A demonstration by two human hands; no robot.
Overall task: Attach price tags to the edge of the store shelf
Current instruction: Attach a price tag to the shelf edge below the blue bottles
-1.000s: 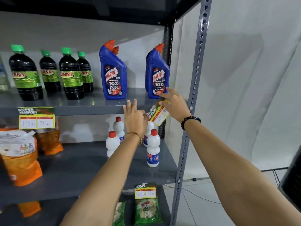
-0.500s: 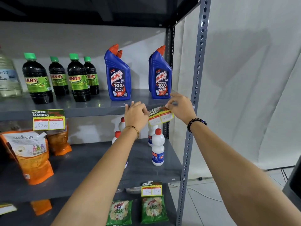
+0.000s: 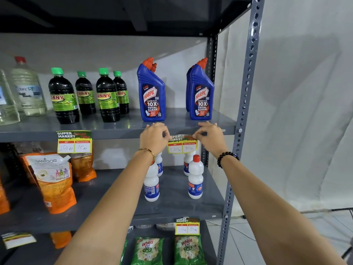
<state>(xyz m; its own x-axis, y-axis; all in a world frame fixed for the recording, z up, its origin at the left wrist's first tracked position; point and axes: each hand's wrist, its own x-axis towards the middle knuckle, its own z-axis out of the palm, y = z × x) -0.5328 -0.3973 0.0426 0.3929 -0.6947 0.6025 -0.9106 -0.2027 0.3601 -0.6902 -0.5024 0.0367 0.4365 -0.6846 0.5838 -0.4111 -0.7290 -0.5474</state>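
Observation:
A yellow, green and red price tag (image 3: pixel 182 145) reading 120 and 90 hangs level against the front edge of the upper grey shelf (image 3: pixel 118 133), below the blue Harpic bottles (image 3: pixel 152 92). My left hand (image 3: pixel 153 137) pinches its top left corner and my right hand (image 3: pixel 209 137) pinches its top right corner, both pressed to the shelf edge. A similar tag (image 3: pixel 74 142) hangs on the same edge further left. Another tag (image 3: pixel 187 226) hangs on the edge of the shelf below.
Dark bottles with green caps (image 3: pixel 63 96) and clear bottles (image 3: pixel 28 88) stand on the upper shelf. White bottles with red caps (image 3: pixel 195 178) and orange pouches (image 3: pixel 52 180) sit on the middle shelf, green packets (image 3: pixel 149 251) on the lowest. A perforated grey upright (image 3: pixel 242 111) bounds the right side.
The tag went from tilted in my right hand to level against the shelf edge. My left hand closed onto its left corner. The camera view shifted left and down.

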